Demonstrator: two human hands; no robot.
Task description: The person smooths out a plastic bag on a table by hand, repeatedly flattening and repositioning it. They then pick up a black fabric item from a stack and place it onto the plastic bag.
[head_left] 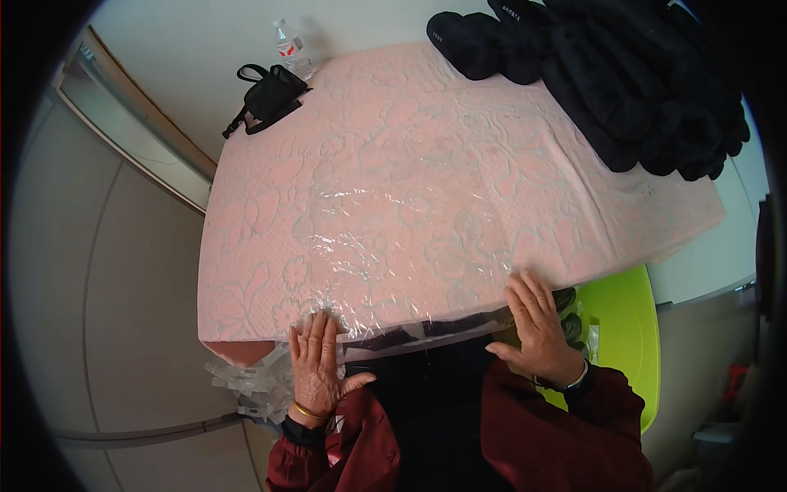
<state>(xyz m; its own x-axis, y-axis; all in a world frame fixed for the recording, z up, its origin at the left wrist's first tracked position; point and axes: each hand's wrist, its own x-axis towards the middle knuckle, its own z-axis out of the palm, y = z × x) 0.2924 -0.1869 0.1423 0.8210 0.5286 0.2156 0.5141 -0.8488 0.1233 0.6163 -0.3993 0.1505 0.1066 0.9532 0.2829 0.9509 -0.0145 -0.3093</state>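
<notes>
A clear plastic sheet or bag lies on the pink flower-patterned cloth covering the table, its creases catching the light. My left hand rests near the front edge, fingers stretched forward on the plastic's left side and thumb out to the right. Farther right, my right hand lies with fingers extended at the plastic's right side, its thumb pointing left. Neither hand grips anything that I can see. Part of the plastic hangs over the front edge toward my lap.
Dark padded items are heaped at the back right. At the back left are a small black bag and a plastic bottle. A lime-green tub stands below right. Crumpled clear plastic hangs below the left corner.
</notes>
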